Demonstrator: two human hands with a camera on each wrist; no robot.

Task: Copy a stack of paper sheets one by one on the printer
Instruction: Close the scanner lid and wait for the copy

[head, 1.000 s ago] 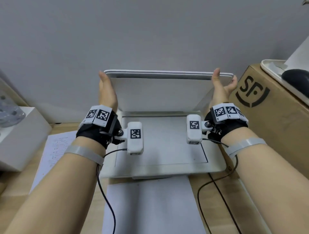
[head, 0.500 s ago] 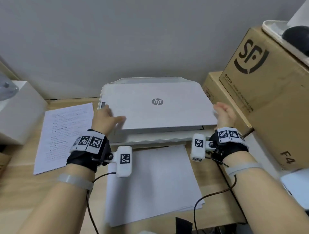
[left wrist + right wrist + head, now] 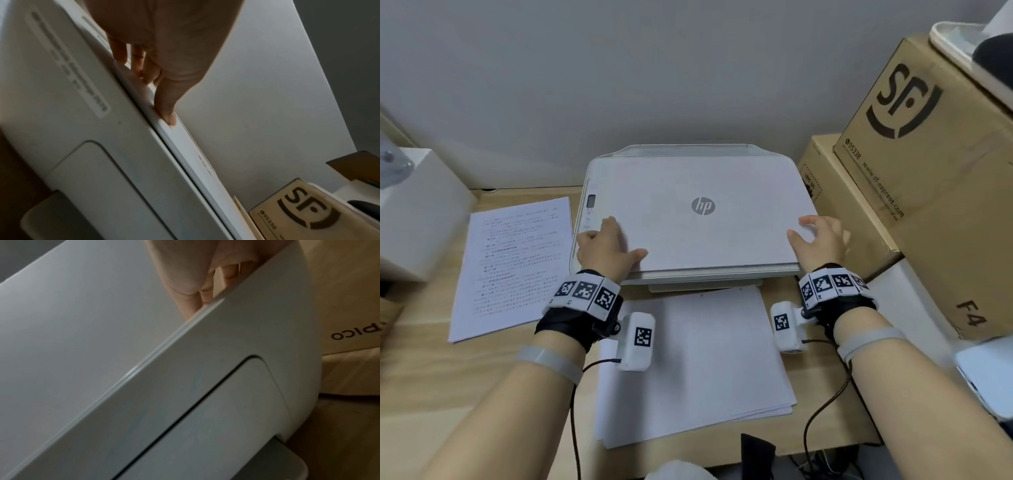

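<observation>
Both hands laid flat, fingers relaxed, on printer lid (image 3: 698, 212) front corners: left hand (image 3: 604, 251), right hand (image 3: 816, 241). Lid seen closed. Paper stack (image 3: 698, 370) placed at surface front edge. Even downward pressure advised before start button is pressed.

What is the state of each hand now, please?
Left hand: open, fingers resting flat on the white plastic printer lid.
Right hand: open, fingers resting on the lid's right corner.
</observation>
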